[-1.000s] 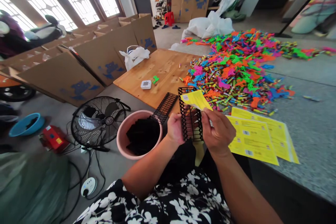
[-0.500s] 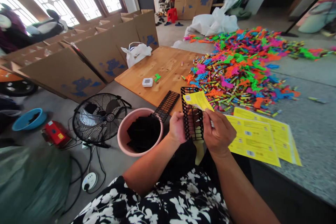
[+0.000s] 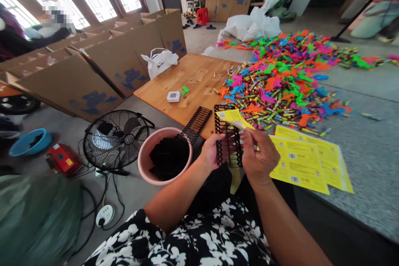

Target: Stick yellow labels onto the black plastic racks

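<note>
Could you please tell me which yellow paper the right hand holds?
The small curled label over the black rack; the larger sheets lie flat beside the right hand.

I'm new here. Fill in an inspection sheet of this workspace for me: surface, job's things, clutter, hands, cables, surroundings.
Surface: wooden table, bearing a white device and green piece.
Job's things: black rack, yellow label, yellow sheets.
Clutter: mixed colourful pile beyond the yellow sheets.
Hands: left hand holds the black rack; right hand pinches the yellow label.
Cables: black cables lie on the floor near the fan.
Surroundings: pink tub and cardboard boxes at left.
</note>
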Available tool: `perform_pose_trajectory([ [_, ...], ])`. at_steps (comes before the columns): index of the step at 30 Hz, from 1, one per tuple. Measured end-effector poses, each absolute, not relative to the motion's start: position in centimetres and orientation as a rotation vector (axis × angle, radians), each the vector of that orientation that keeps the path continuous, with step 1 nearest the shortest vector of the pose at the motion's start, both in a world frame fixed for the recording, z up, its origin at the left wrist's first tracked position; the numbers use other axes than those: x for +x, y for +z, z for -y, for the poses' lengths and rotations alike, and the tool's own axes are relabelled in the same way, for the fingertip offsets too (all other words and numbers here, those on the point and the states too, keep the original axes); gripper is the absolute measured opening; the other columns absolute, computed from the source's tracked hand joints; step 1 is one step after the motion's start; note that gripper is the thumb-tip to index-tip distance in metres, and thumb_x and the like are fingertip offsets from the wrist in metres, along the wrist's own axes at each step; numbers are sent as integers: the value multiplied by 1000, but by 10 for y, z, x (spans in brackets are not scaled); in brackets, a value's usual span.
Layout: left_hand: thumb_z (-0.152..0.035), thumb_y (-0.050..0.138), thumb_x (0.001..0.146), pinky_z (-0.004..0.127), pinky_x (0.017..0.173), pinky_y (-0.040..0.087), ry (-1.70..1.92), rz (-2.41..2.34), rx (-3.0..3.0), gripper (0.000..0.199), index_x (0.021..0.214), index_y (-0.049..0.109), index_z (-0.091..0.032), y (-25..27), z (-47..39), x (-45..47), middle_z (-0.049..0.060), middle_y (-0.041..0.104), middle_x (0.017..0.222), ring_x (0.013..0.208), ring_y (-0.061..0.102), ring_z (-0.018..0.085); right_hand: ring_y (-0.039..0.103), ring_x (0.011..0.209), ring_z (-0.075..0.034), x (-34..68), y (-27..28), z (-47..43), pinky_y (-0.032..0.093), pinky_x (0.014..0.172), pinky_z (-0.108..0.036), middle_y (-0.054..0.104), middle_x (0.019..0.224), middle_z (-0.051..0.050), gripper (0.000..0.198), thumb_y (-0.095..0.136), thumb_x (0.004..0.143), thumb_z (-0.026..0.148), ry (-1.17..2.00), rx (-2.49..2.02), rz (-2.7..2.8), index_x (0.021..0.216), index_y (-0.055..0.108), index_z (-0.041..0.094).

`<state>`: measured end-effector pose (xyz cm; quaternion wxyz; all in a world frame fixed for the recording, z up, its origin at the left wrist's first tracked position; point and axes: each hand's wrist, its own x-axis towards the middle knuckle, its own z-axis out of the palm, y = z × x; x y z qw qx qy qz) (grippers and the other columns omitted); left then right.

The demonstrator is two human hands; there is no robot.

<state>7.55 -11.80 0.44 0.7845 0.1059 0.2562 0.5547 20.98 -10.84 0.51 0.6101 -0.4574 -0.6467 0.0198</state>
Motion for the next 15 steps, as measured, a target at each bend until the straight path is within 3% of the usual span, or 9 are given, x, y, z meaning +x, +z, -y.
perform_pose_trajectory([
  [3, -30, 65, 83, 41, 90, 59, 1148, -693, 269, 34, 110, 73, -10, -3, 117, 77, 16, 79, 99, 94, 77, 30, 74, 71, -18, 211, 8, 107, 61, 75, -33, 76, 82, -2, 20, 63, 101, 36, 239, -1158, 1302, 105, 75, 21],
  [8, -25, 63, 84, 41, 87, 59, 1195, -691, 328, 41, 123, 70, -14, -3, 119, 76, 14, 80, 103, 92, 78, 29, 72, 66, -18, 216, 11, 105, 60, 70, -32, 75, 76, -2, 27, 66, 98, 45, 244, -1189, 1190, 100, 76, 19],
  [12, -49, 60, 91, 34, 73, 58, 1222, -541, 276, 46, 124, 68, -17, 6, 117, 72, 14, 77, 112, 86, 75, 25, 71, 60, -17, 217, 16, 106, 59, 63, -30, 73, 72, -2, 29, 69, 95, 46, 336, -1175, 1063, 97, 76, 18],
  [15, -52, 67, 88, 25, 55, 50, 1166, -603, 259, 43, 108, 71, -14, 2, 113, 72, 10, 75, 90, 64, 65, 16, 70, 56, -17, 217, 21, 107, 60, 59, -30, 72, 69, 0, 30, 72, 92, 46, 424, -1133, 981, 97, 76, 16],
])
